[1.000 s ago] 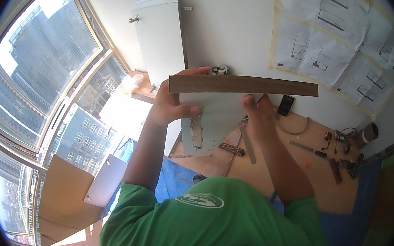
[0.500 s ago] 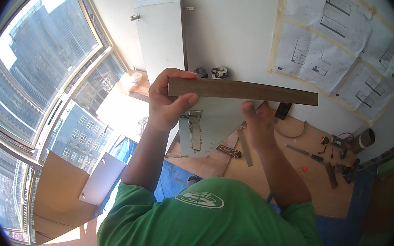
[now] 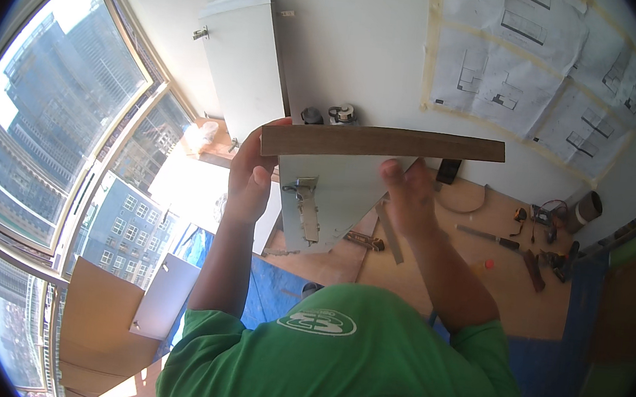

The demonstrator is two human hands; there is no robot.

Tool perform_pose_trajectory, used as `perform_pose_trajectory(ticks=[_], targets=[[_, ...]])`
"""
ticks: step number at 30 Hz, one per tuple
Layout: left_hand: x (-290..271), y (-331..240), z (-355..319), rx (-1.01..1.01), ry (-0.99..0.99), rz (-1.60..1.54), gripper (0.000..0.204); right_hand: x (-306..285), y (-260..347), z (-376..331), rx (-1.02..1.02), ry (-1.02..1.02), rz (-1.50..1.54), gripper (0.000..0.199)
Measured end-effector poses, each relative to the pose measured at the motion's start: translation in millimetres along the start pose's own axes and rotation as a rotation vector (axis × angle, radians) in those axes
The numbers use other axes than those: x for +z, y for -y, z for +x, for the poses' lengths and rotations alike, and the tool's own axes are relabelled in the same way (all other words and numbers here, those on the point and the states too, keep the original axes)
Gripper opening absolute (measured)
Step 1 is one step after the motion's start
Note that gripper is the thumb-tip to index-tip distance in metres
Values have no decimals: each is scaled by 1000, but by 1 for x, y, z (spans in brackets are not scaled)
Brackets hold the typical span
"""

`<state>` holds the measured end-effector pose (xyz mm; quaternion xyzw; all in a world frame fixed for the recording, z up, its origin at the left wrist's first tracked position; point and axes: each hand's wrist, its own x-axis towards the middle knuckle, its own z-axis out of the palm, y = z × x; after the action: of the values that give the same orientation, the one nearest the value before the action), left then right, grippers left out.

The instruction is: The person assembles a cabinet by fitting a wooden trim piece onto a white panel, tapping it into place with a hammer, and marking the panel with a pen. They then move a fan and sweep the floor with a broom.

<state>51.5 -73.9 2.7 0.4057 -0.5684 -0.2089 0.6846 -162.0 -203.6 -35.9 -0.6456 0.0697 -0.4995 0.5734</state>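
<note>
A long brown wooden strip [image 3: 384,144] is held up crosswise before me, its long narrow face toward me. My left hand [image 3: 249,180] grips its left end, fingers behind the wood and thumb below the lower edge. Under the strip's right half is my right hand [image 3: 410,200], its fingertips hidden behind the wood and its thumb at the lower edge. Below the strip, a pale grey panel [image 3: 341,193] shows, with a metal hinge [image 3: 306,205] on it.
A utility knife [image 3: 364,240], a flat metal strip [image 3: 391,232], a handsaw [image 3: 486,236] and power tools [image 3: 553,263] lie on the wooden worktop [image 3: 448,280]. A white cabinet door [image 3: 243,61] leans against the wall. Taped drawings [image 3: 529,73] hang at right; windows [image 3: 59,105] stand left.
The strip has shifted slightly left in view, with its left end nearer. My left thumb has come down off the strip's face. The background has shifted left with my head.
</note>
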Motion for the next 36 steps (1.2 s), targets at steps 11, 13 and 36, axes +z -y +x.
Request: perform_pose_trajectory(ticks=[11, 13, 36], targets=[[-44, 146, -154, -606, 23, 290, 67, -12, -10, -6, 27, -73, 97, 38], [-40, 176, -168, -621, -74, 379, 63, -16, -10, -4, 59, -86, 91, 39], [9, 41, 19, -217, -624, -504, 104, -155, -52, -179, 790, -116, -128, 50]])
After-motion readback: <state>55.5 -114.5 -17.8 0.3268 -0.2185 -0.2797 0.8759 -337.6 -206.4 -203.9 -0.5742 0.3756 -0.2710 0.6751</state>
